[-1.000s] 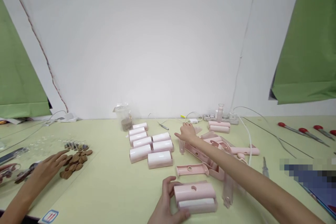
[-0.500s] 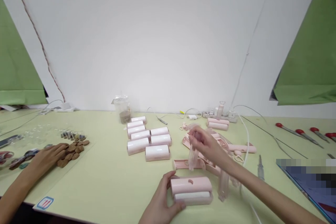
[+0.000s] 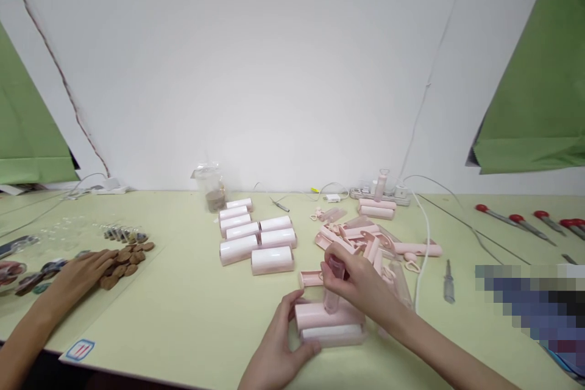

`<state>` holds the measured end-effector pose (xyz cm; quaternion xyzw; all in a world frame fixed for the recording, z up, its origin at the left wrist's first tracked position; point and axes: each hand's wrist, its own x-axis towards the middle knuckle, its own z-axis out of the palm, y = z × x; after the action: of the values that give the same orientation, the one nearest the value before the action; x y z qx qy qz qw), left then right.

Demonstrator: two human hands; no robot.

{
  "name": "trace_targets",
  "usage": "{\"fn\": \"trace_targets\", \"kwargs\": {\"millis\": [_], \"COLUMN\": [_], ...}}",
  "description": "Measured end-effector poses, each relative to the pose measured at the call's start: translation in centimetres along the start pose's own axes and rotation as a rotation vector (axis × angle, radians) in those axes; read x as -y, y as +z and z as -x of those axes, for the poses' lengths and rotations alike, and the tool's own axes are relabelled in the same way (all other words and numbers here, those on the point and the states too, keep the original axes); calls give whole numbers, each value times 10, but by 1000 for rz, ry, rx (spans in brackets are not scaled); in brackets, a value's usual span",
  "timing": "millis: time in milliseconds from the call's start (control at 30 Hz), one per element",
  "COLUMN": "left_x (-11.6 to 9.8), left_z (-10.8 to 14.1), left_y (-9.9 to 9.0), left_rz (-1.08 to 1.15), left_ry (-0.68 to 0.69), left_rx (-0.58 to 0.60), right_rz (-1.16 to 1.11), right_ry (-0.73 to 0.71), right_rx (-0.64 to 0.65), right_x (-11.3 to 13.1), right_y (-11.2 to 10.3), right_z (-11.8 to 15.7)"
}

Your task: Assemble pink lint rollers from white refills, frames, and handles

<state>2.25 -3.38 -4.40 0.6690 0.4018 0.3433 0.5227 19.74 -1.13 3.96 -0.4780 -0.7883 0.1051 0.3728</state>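
My left hand (image 3: 283, 341) is closed around the left end of a pink lint roller (image 3: 315, 315), which lies on the table with a white sticky roll (image 3: 331, 332) along its near side. Over it, my right hand (image 3: 361, 280) pinches a clear pinkish handle (image 3: 332, 300) that stands upright. The handle's lower end meets the top of the pink cover, where the slot is hidden; I cannot tell whether it is seated. Just behind lies an open pink half shell (image 3: 309, 279), partly covered by my right hand.
Several white sticky rolls (image 3: 273, 260) lie left of centre. Pink parts (image 3: 372, 237) are heaped behind my right hand. A finished-looking roller (image 3: 377, 207) stands by a power strip. A screwdriver (image 3: 448, 283) and a white cable (image 3: 427, 237) lie right. Another person's hand (image 3: 85, 274) rests beside brown discs (image 3: 123, 268).
My right hand has brought the clear handle down onto the pink cover, where the slot showed before. My left hand keeps its hold on the roller. The view has shifted slightly.
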Motion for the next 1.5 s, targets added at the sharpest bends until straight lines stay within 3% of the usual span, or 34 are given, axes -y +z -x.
{"fn": "trace_targets", "kwargs": {"millis": [267,433,600,800,1000,1133,1300,1400,1500], "left_x": [1,6,5,-8,-17,-18,-12,-10,-12], "left_z": [4,6,6,7,-6,-21,-40,-41,-27], "left_y": [28,30,14,-4,-29,-40,-46,-46,-36], "left_rz": [-233,-196,-105,-20,-54,-96,55,82,53], "left_ry": [-3,-2,-35,-39,26,58,59,62,71], "left_rx": [-319,-343,-196,31,295,450,613,619,450], "right_rz": [104,86,36,-74,-161,-130,-151,-220,-408], "right_ry": [27,-120,-220,-143,-81,-233,-471,-487,-388], "right_rx": [-81,-12,13,16,127,187,192,251,377], "right_x": [4,1,-2,-8,-10,-9,-12,-6,8], "right_y": [3,3,8,10,4,6,16,11,3], "right_z": [5,0,0,6,6,4,-3,-6,0]}}
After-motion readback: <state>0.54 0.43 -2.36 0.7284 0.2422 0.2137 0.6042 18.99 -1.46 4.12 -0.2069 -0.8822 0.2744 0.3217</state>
